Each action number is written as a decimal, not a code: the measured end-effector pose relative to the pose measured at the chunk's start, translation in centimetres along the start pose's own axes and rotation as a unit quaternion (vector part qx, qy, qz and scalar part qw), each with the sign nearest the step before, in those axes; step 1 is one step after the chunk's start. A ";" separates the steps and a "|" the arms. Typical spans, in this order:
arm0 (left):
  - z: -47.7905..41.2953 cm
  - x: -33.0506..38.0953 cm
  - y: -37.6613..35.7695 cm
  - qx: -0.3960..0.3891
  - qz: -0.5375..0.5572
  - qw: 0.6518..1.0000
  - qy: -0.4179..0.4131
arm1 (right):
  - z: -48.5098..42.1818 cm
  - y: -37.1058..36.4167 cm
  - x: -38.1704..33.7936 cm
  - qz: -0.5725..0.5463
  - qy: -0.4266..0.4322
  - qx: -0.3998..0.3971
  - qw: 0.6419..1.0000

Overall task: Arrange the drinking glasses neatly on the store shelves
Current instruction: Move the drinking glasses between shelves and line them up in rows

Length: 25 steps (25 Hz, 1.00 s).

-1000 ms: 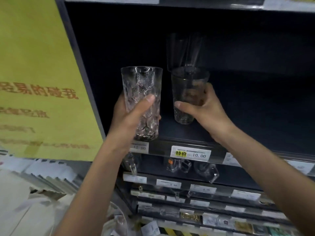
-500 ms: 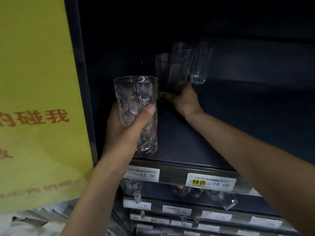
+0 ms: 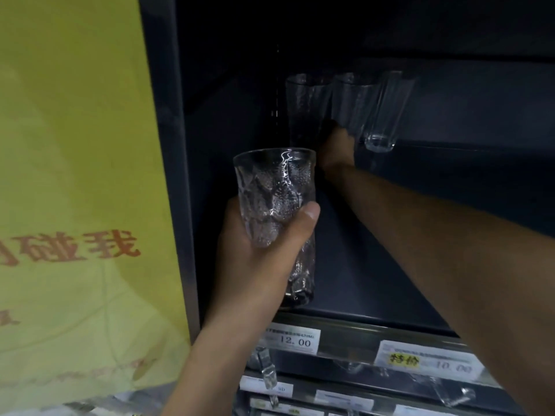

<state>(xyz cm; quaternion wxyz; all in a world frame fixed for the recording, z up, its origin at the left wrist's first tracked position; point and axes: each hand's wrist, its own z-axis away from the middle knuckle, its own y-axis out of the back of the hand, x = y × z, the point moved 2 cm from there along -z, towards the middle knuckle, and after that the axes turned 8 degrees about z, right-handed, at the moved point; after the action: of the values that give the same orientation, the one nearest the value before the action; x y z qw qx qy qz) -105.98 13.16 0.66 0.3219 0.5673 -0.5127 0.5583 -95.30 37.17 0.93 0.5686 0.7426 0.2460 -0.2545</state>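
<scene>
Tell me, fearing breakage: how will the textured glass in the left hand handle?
Probably stiff but fragile: the textured glass is clear glassware. Its embossed relief likely helps the left hand grip. Tall and narrow, it may tip.

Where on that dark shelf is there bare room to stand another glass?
The widest bare patch is the shelf floor right of the right forearm, between the back row of glasses and the price-tag rail. A narrower strip runs between the shelf's left wall and the leftmost back glass. The back centre is crowded: three glasses stand close together.
</scene>
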 end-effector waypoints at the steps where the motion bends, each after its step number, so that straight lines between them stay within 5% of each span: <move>1: 0.0 0.0 0.0 -0.003 -0.002 1.000 -0.001 | -0.1 0.0 0.0 -0.001 0.000 0.000 1.000; 25: 0.2 -0.2 -0.1 -0.004 0.003 1.000 -0.010 | -1.0 -0.4 0.4 0.055 -0.008 0.033 0.998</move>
<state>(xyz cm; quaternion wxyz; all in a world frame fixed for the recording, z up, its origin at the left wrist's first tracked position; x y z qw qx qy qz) -105.81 13.06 0.42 0.3177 0.5701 -0.5192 0.5518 -95.14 38.29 0.58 0.5588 0.7714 0.1913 -0.2369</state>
